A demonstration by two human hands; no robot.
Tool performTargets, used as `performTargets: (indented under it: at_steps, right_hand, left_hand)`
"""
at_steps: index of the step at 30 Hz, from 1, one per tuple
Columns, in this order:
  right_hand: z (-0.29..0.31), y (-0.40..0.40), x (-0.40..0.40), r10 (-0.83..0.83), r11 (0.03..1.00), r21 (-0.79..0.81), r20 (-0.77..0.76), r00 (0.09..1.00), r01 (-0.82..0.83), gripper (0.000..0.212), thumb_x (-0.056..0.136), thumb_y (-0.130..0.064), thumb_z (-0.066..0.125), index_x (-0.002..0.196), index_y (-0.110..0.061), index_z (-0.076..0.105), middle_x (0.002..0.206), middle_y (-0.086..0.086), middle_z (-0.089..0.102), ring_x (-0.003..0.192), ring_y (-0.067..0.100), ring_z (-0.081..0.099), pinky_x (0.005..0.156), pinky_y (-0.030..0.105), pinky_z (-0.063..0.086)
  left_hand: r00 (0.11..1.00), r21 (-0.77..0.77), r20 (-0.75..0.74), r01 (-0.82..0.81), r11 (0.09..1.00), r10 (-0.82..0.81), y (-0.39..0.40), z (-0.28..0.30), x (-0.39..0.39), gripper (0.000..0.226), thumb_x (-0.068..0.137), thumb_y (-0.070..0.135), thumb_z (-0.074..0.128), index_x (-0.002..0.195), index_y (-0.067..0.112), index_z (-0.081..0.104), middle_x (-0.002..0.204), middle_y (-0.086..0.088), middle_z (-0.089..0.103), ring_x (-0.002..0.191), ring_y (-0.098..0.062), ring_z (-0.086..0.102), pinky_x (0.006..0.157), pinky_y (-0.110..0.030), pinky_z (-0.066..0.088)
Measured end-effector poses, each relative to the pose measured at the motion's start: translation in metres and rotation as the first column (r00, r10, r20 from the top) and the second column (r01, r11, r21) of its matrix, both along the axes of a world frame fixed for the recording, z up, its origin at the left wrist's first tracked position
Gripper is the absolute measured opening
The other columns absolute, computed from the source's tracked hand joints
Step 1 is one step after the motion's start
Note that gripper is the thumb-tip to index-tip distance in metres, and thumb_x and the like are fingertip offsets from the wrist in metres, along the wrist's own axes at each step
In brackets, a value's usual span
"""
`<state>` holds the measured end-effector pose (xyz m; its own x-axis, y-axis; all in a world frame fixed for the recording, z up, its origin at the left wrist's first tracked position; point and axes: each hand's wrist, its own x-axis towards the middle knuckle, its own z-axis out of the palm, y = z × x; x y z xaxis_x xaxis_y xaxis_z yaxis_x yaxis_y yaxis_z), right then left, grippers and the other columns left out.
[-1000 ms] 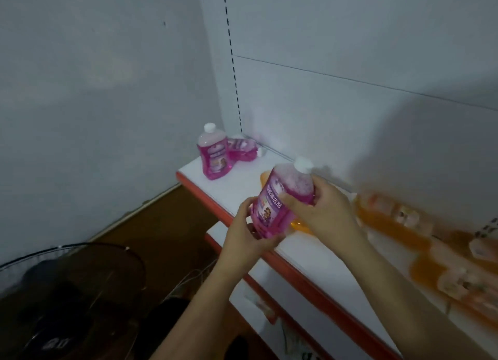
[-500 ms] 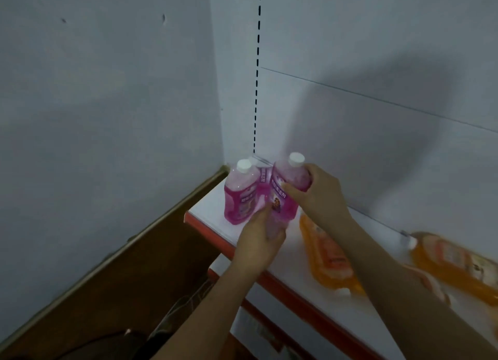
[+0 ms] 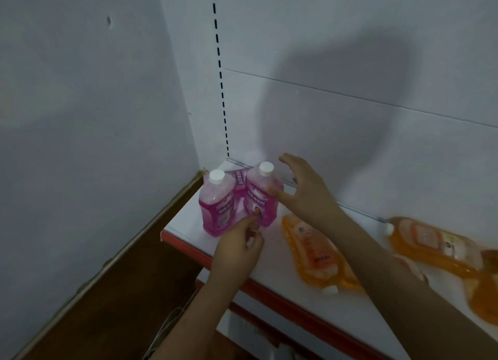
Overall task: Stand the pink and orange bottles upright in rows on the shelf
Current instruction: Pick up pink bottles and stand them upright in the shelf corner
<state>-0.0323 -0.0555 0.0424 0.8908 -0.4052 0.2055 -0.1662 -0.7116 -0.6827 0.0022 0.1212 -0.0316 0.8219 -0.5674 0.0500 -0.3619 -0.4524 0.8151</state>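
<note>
While two pink bottles stand upright side by side at the left end of the shelf (image 3: 188,229), the right hand (image 3: 304,190) spreads open just beside the right pink bottle (image 3: 262,195), thumb close to its side. The left hand (image 3: 237,248) sits loosely curled in front of it, fingertips near its base, holding nothing. The left pink bottle (image 3: 217,203) stands untouched. Orange bottles (image 3: 315,252) lie flat on the shelf, right of the hands.
</note>
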Motion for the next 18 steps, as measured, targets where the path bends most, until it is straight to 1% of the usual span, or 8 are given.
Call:
performTargets:
  at_steps: [2,3,5,7,9,12,14,18]
  right_hand:
    - [0.012,-0.005,-0.013,-0.013,0.999,-0.046,0.089,0.996,0.017,0.066,0.088,-0.052,0.062,0.142,-0.019,0.043,0.149,-0.003,0.040,0.135,0.012,0.040,0.111,0.040,0.038]
    - [0.019,-0.009,-0.021,-0.031,0.998,-0.058,0.125,0.992,0.039,0.063,0.090,-0.051,0.060,0.142,-0.019,0.043,0.148,-0.004,0.041,0.135,0.011,0.041,0.111,0.040,0.038]
    - [0.032,-0.018,-0.041,-0.081,0.992,-0.078,0.172,0.982,0.096,0.059,0.093,-0.051,0.054,0.142,-0.021,0.043,0.146,-0.006,0.043,0.134,0.009,0.041,0.111,0.039,0.038]
    - [0.042,-0.030,-0.066,-0.141,0.982,-0.099,0.189,0.972,0.162,0.057,0.095,-0.052,0.050,0.143,-0.022,0.043,0.147,-0.008,0.044,0.134,0.008,0.040,0.113,0.036,0.036]
    - [0.048,-0.043,-0.097,-0.223,0.962,-0.121,0.173,0.959,0.245,0.056,0.096,-0.051,0.048,0.144,-0.022,0.042,0.148,-0.008,0.043,0.136,0.008,0.039,0.114,0.030,0.033]
    - [0.054,-0.065,-0.157,-0.351,0.912,-0.165,0.159,0.923,0.375,0.056,0.097,-0.051,0.046,0.145,-0.022,0.041,0.149,-0.006,0.043,0.137,0.009,0.038,0.113,0.023,0.028]
    - [0.054,-0.081,-0.203,-0.440,0.866,-0.191,0.148,0.885,0.463,0.055,0.098,-0.049,0.046,0.145,-0.021,0.042,0.149,-0.006,0.044,0.137,0.009,0.038,0.113,0.022,0.027]
    - [0.050,-0.108,-0.300,-0.588,0.775,-0.186,0.139,0.797,0.604,0.053,0.098,-0.050,0.045,0.143,-0.024,0.043,0.148,-0.008,0.045,0.136,0.006,0.038,0.113,0.024,0.028]
  left_hand:
    - [0.997,-0.033,0.077,0.003,0.999,0.000,-0.003,0.010,-0.011,0.031,0.095,0.026,0.055,0.126,0.029,0.061,0.108,0.016,0.067,0.098,0.003,0.061,0.087,-0.025,0.054]
    - [0.994,-0.057,0.109,0.035,0.998,-0.029,-0.007,0.014,-0.018,0.030,0.095,0.028,0.054,0.124,0.029,0.062,0.109,0.017,0.066,0.098,0.005,0.060,0.085,-0.025,0.055]
    - [0.974,-0.091,0.176,0.161,0.983,-0.144,-0.020,0.023,-0.037,0.031,0.097,0.034,0.053,0.127,0.030,0.059,0.114,0.018,0.064,0.103,0.006,0.059,0.086,-0.022,0.053]
    - [0.932,-0.090,0.222,0.310,0.946,-0.285,-0.038,0.030,-0.058,0.035,0.098,0.038,0.051,0.133,0.032,0.053,0.125,0.019,0.059,0.109,0.005,0.056,0.090,-0.015,0.048]
    - [0.881,-0.070,0.208,0.446,0.892,-0.424,-0.059,0.034,-0.079,0.041,0.097,0.040,0.048,0.138,0.037,0.046,0.131,0.021,0.053,0.116,0.007,0.050,0.094,-0.010,0.041]
    - [0.790,-0.062,0.168,0.605,0.794,-0.589,-0.092,0.035,-0.114,0.041,0.098,0.040,0.049,0.139,0.038,0.045,0.134,0.021,0.051,0.119,0.006,0.047,0.100,-0.018,0.040]
    - [0.740,-0.084,0.140,0.670,0.737,-0.657,-0.115,0.034,-0.143,0.040,0.099,0.040,0.049,0.139,0.038,0.046,0.134,0.022,0.051,0.122,0.005,0.047,0.103,-0.022,0.041]
    - [0.633,-0.076,0.145,0.773,0.629,-0.760,-0.151,0.024,-0.220,0.044,0.098,0.039,0.050,0.141,0.040,0.042,0.130,0.029,0.045,0.119,0.013,0.042,0.100,-0.016,0.038]
